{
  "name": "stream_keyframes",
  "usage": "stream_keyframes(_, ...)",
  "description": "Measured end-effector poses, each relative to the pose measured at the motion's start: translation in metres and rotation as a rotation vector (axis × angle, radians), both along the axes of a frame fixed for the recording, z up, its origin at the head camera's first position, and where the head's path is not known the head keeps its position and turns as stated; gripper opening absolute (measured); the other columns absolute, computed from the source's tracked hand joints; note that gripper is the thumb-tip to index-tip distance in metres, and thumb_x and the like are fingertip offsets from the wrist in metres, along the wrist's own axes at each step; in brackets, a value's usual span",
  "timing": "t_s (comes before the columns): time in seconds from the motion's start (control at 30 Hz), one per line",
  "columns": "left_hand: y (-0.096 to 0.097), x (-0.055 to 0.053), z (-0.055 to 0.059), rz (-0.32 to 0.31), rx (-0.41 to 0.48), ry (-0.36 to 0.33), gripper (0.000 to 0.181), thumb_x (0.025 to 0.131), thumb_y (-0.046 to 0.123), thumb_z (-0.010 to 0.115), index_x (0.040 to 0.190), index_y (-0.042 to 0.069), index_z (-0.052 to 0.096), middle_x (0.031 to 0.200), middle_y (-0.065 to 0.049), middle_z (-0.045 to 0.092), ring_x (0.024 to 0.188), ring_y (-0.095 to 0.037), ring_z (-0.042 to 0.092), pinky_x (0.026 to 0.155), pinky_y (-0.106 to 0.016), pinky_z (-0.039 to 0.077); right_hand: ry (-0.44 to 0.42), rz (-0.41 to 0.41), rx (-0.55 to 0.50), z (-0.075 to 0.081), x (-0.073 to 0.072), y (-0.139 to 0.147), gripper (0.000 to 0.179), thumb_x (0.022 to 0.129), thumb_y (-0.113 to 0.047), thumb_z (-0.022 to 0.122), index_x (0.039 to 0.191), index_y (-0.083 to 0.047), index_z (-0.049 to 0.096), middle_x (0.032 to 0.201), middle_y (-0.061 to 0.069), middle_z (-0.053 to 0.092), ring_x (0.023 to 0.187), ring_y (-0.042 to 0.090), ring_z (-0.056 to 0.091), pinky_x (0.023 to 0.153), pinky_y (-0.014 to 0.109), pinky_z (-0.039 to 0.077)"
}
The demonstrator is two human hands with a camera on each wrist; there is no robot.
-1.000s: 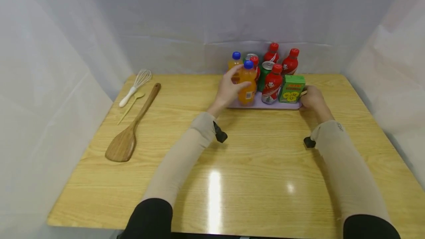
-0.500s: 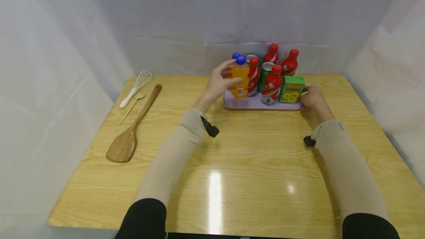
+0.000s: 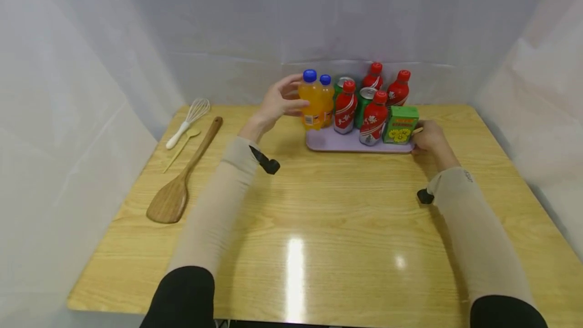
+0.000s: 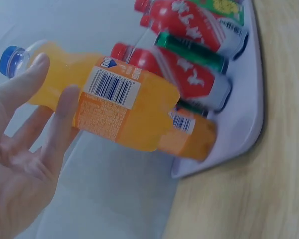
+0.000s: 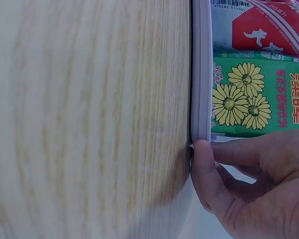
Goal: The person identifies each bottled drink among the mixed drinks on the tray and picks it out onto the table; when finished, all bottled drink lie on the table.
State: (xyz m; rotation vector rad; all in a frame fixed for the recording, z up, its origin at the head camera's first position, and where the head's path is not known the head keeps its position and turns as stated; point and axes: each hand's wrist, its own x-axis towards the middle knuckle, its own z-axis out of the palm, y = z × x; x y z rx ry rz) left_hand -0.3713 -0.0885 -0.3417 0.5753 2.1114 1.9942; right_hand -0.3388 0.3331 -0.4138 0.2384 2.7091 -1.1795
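Note:
My left hand (image 3: 273, 101) grips an orange soda bottle (image 3: 311, 101) with a blue cap by its upper part. In the left wrist view the held bottle (image 4: 109, 94) is lifted, its base off the lilac tray (image 3: 321, 141) and its barcode label showing. A second orange soda bottle (image 3: 328, 96) stands just right of it on the tray. My right hand (image 3: 430, 136) pinches the tray's right front corner, thumb and forefinger at the rim in the right wrist view, beside a green drink carton (image 3: 401, 124) with yellow flowers.
On the tray stand several red bottles (image 3: 345, 111) and green cans (image 3: 367, 93), close together. To the left on the wooden table (image 3: 346, 206) lie a whisk (image 3: 188, 121), a small yellow spoon (image 3: 180, 151) and a wooden turner (image 3: 170, 199). A white sheet (image 3: 237, 80) hangs behind.
My left hand has carried the orange soda bottle leftward from the tray's front to its left end, uncovering a red bottle and bare tray. My right hand has stayed at the corner.

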Motion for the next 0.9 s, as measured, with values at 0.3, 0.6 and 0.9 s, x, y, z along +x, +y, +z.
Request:
stream_keyframes(0.3, -0.033, -0.013, 0.005, 0.056, -0.005, 0.017, 0.065, 0.098, -0.003, 0.069, 0.156, 0.016, 0.049, 0.156, -0.015, 0.054, 0.139, -0.039, 0.058, 0.079, -0.034, 0.067, 0.003, -0.003, -0.013, 0.001, 0.0, 0.0, 0.057, 0.091, 0.007, 0.056, 0.146, 0.017, 0.044, 0.095, 0.027, 0.063, 0.051, 0.007, 0.064, 0.053, 0.026, 0.061)
stream_keyframes(0.6, -0.055, -0.025, -0.003, 0.226, 0.001, 0.017, 0.065, 0.097, -0.004, 0.069, 0.155, 0.017, 0.047, 0.156, -0.015, 0.052, 0.138, -0.04, 0.057, 0.078, -0.029, 0.067, -0.032, -0.009, -0.023, 0.0, 0.0, 0.003, 0.054, 0.091, 0.007, 0.059, 0.142, 0.016, 0.046, 0.109, 0.033, 0.058, 0.053, 0.006, 0.064, 0.056, 0.024, 0.061)
stream_keyframes(0.9, -0.074, -0.041, -0.016, 0.454, -0.041, 0.042, 0.069, 0.097, -0.003, 0.069, 0.157, 0.023, 0.047, 0.153, -0.016, 0.047, 0.132, -0.032, 0.058, 0.092, -0.039, 0.065, -0.03, -0.013, -0.047, 0.0, 0.002, 0.002, 0.054, 0.093, 0.007, 0.056, 0.143, 0.018, 0.043, 0.105, 0.03, 0.058, 0.056, 0.006, 0.064, 0.057, 0.024, 0.062)
